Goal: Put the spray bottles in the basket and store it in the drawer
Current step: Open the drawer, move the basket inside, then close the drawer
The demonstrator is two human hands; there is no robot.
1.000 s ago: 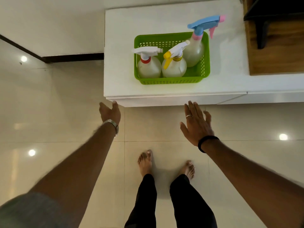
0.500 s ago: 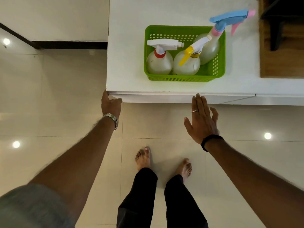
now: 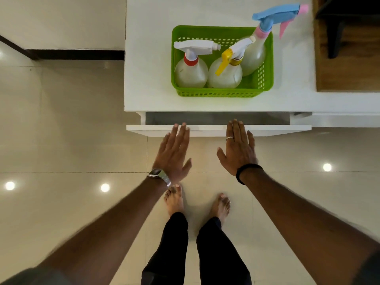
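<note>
Green perforated plastic basket (image 3: 216, 92) sat on white bench (image 3: 148, 58) at 12 o'clock, holding three translucent spray bottles (image 3: 191, 74). White drawer (image 3: 205, 130) slightly open below. Left hand (image 3: 172, 155), right hand (image 3: 238, 151): grip apart, flat, fingertips at drawer front.

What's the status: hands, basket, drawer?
Left hand and right hand open, fingertips on the drawer front. Drawer cracked open. Green basket with three spray bottles on the countertop. Nothing blocking.

Three spray bottles (image 3: 218, 68) stand in the basket (image 3: 216, 92) (on the counter (image 3: 148, 79)), behind the drawer (image 3: 218, 130).
</note>
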